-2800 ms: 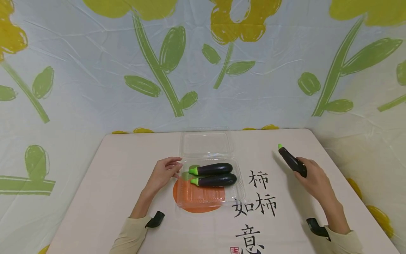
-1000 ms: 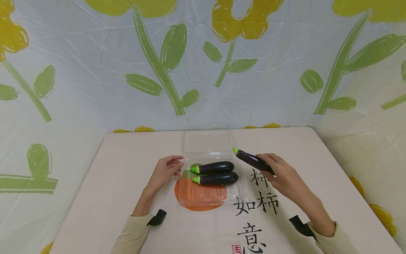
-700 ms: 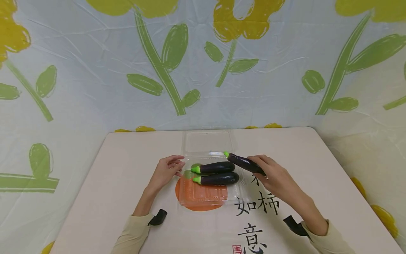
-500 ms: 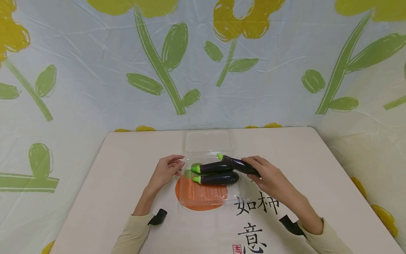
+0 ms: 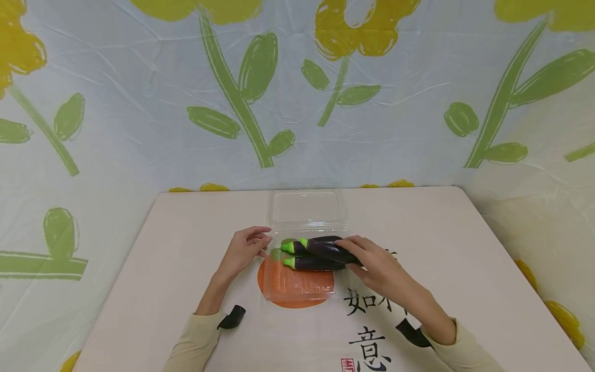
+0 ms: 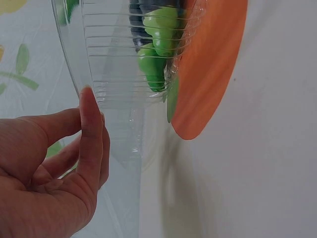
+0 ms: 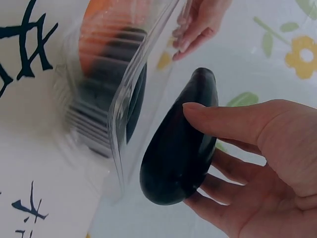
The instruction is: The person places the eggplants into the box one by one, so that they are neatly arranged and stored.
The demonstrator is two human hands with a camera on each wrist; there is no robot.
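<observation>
My right hand [image 5: 378, 263] grips a dark purple eggplant [image 5: 327, 249] with a bright green stem, thumb on one side and fingers on the other. In the head view it overlaps two similar ones lying in an open clear plastic box, the rear eggplant [image 5: 295, 248] and the front eggplant [image 5: 316, 264]. The right wrist view shows the held eggplant [image 7: 178, 148] above the box rim [image 7: 119, 114]. My left hand [image 5: 241, 250] pinches the left rim of the clear plastic box [image 5: 297, 298] between thumb and index finger; the left wrist view shows these fingertips [image 6: 86, 96] at the edge.
The transparent lid [image 5: 305, 206] lies folded back behind the box. Below is a pale tabletop [image 5: 195, 217] printed with an orange persimmon [image 5: 293, 304] and black characters [image 5: 368, 349]. A flower-patterned cloth [image 5: 149, 103] hangs behind and at the sides.
My right hand has carried the third eggplant leftward from the table's right side, and lowered it over the other two in the box. My left hand has stayed at the box's left rim.
</observation>
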